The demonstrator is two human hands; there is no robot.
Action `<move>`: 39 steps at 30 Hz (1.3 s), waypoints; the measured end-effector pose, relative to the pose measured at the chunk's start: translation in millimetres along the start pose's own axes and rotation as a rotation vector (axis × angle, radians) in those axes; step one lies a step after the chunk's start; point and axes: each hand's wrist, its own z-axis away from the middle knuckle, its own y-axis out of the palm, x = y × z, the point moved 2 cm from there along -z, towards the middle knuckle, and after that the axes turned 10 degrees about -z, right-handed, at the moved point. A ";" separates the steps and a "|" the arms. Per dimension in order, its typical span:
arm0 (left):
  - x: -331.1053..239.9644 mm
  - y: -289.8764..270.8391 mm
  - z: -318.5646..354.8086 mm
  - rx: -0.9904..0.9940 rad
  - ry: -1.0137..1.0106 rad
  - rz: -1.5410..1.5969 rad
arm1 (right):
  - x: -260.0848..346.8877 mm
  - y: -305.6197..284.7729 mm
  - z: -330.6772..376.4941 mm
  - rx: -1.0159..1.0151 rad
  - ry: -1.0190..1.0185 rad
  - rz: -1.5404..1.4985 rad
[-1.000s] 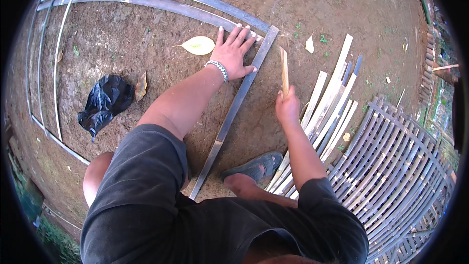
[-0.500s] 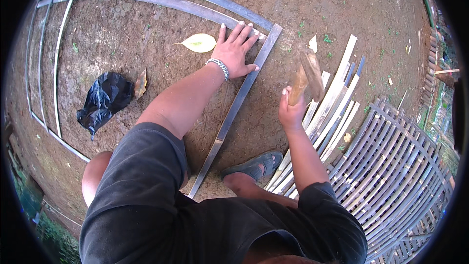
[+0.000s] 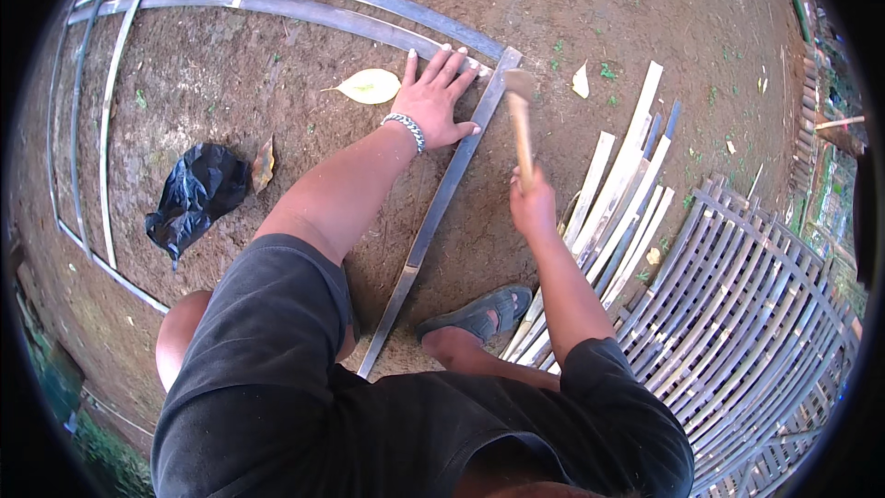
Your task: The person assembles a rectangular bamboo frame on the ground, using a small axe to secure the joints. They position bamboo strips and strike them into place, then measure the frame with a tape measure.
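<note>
My left hand (image 3: 433, 101) lies flat with its fingers spread, pressing the end of a dark bamboo strip (image 3: 318, 16) and touching the crosswise bamboo strip (image 3: 433, 207) with the thumb. These strips belong to a large frame laid on the soil. In my right hand (image 3: 533, 203) is the wooden handle of a hammer (image 3: 524, 134). Its blurred head is right beside the crosswise strip, close to the corner; whether it touches cannot be made out. A second long strip (image 3: 396, 2) meets that corner from behind.
Loose bamboo slats (image 3: 613, 203) lie in a pile to the right, beside a slatted bamboo panel (image 3: 737, 295). A black plastic bag (image 3: 196, 194), a brown leaf (image 3: 264, 166) and a yellow leaf (image 3: 369, 87) rest inside the frame. My sandalled foot (image 3: 479, 318) stands between the crosswise strip and the slats.
My right hand has swung the hammer leftward, bringing its head from above the slats to the frame's corner. My left hand stays pressed on the strip.
</note>
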 end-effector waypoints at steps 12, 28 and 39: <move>16.0 -30.9 -1.0 0.197 0.116 -0.005 | -69.5 -18.0 33.7 -0.243 0.122 0.249; 241.7 -34.0 334.9 -0.701 -1.124 0.006 | 33.7 9.2 7.6 -0.242 0.014 0.312; 204.6 -1.1 366.3 -0.289 -1.319 0.387 | -50.3 -4.5 19.0 -0.265 0.195 0.315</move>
